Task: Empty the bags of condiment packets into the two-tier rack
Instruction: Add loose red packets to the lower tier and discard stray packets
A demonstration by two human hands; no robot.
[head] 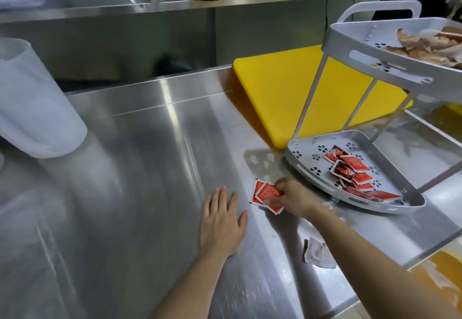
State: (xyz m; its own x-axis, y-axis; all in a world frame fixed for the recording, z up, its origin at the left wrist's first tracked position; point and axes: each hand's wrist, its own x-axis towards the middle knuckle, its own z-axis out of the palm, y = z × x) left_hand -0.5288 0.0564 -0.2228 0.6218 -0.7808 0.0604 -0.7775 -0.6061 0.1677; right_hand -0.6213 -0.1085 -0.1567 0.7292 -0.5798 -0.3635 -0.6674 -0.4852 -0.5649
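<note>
A grey two-tier rack (300, 168) stands at the right of the steel counter. Its lower tray holds several red condiment packets (355, 168). Its upper tray (362, 61) holds brown packets (425, 46). My right hand (292, 197) pinches a few red packets (265, 193) against the counter, just left of the lower tray. My left hand (221, 223) lies flat on the counter with its fingers spread and holds nothing. A crumpled clear bag (317, 253) lies under my right forearm.
A yellow cutting board (280, 93) lies behind the rack. A translucent plastic jug (32, 98) stands at the far left. A steel shelf (175, 3) with wooden boards and containers runs along the back. The counter's front edge falls away at the lower right.
</note>
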